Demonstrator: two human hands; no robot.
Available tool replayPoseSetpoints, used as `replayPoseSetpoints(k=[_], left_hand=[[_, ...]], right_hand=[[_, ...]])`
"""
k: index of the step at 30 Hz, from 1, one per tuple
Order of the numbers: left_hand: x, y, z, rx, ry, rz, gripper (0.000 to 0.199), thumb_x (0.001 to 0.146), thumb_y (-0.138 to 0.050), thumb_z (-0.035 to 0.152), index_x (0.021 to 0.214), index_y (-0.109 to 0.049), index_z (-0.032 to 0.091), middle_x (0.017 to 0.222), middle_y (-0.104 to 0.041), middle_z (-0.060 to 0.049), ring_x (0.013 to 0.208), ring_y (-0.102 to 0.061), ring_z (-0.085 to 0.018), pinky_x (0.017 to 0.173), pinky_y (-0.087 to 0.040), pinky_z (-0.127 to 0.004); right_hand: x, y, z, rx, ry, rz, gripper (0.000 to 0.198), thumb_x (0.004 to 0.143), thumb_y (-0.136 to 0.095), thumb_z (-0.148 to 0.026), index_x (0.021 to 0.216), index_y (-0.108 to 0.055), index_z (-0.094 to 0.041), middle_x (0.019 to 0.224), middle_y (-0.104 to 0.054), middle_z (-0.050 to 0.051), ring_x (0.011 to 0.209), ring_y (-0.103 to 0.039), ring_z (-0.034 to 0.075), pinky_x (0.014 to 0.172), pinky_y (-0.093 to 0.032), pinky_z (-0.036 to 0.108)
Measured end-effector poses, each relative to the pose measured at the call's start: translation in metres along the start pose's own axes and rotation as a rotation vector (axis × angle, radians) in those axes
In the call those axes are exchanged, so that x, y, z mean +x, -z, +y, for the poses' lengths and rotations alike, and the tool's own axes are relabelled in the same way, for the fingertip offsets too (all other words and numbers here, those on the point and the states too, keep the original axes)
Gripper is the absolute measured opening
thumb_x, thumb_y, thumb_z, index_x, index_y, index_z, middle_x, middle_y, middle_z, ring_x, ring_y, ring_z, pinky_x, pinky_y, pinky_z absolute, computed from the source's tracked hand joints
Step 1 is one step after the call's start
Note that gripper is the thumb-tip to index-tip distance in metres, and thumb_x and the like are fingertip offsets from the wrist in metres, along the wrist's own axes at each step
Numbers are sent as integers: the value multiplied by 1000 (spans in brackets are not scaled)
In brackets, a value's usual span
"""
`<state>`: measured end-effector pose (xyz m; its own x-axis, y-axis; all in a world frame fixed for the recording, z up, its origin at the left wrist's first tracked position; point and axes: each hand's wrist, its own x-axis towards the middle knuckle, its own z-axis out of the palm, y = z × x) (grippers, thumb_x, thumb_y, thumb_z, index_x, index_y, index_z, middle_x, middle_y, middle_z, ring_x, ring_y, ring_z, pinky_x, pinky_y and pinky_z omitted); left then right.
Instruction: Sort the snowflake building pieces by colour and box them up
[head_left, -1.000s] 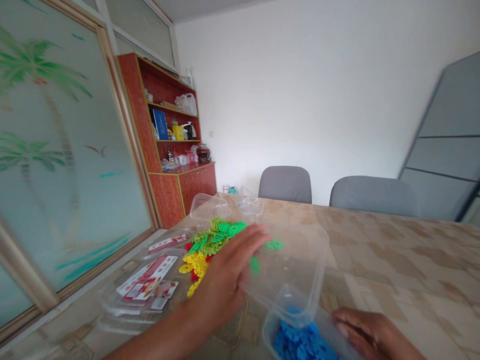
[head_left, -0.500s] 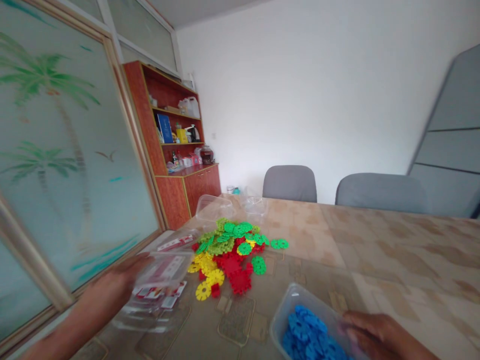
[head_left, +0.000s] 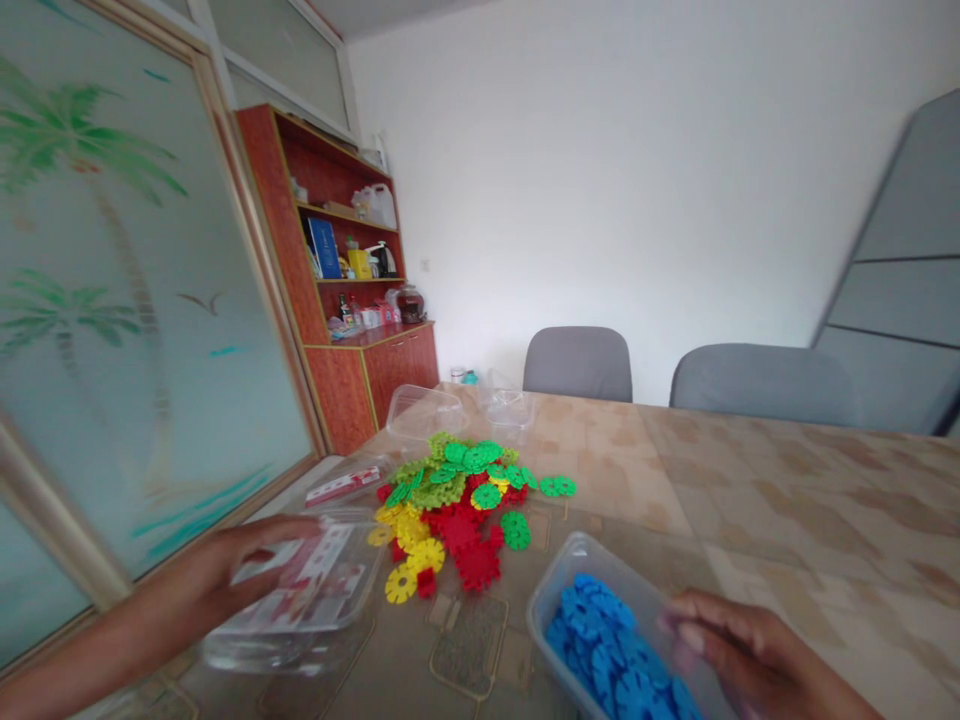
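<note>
My left hand [head_left: 251, 565] rests over a clear plastic lid [head_left: 341, 560], its thumb and fingers apart. Beneath the lid lie clear plastic containers [head_left: 285, 655] with red and white printed labels. My right hand [head_left: 739, 645] grips the right rim of a clear plastic container [head_left: 551, 590]. Blue disc-shaped, notched building pieces [head_left: 607, 640] fill it. Between my hands sits a loose pile of similar pieces: green [head_left: 480, 458], yellow [head_left: 426, 556] and red [head_left: 476, 565]. A few green ones lie apart on its right side.
Two clear containers, one on the left [head_left: 424, 412] and one on the right [head_left: 510, 410], stand behind the pile on the patterned table [head_left: 600, 440]. Grey chairs [head_left: 577, 362] line the far edge. A red-brown shelf cabinet [head_left: 379, 390] and frosted glass door [head_left: 187, 400] are at left.
The lid has come down onto the containers at left, and my left hand's fingers have spread over it. My right hand and the blue-filled container have shifted slightly up and left in view.
</note>
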<state>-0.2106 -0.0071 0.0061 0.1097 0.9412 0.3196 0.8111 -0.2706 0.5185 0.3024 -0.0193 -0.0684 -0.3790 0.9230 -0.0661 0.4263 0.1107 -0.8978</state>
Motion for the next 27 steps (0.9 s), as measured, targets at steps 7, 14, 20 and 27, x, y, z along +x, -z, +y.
replayPoseSetpoints(k=[7, 14, 20, 27], left_hand=[[17, -62, 100, -844, 172, -609, 51, 89, -45, 58, 131, -50, 30, 132, -55, -10, 107, -61, -28, 78, -56, -41], [32, -67, 133, -1003, 330, -889, 58, 89, -38, 63, 137, -42, 32, 112, -67, -10, 86, -68, -22, 50, -53, -19], [56, -26, 100, -795, 287, -346, 62, 89, -45, 57, 144, -29, 33, 137, -50, -10, 109, -60, -30, 67, -60, -35], [98, -5, 85, -403, 52, 39, 69, 84, -55, 52, 143, -30, 26, 130, -56, -10, 105, -62, -30, 72, -59, -41]], right_hand=[[41, -25, -38, 77, 89, -45, 52, 83, -45, -67, 88, -66, -19, 74, -63, 0, 42, -45, 5, 37, -34, 15], [85, -47, -70, 233, 174, -71, 55, 82, -44, -68, 95, -64, -19, 78, -66, 3, 42, -46, 6, 39, -38, 19], [108, -43, -57, 404, 144, 49, 56, 78, -51, -69, 99, -61, -18, 82, -68, 5, 53, -57, 11, 49, -44, 24], [114, -46, -33, 320, 135, 13, 55, 76, -53, -69, 98, -63, -20, 80, -68, 4, 50, -56, 10, 45, -42, 22]])
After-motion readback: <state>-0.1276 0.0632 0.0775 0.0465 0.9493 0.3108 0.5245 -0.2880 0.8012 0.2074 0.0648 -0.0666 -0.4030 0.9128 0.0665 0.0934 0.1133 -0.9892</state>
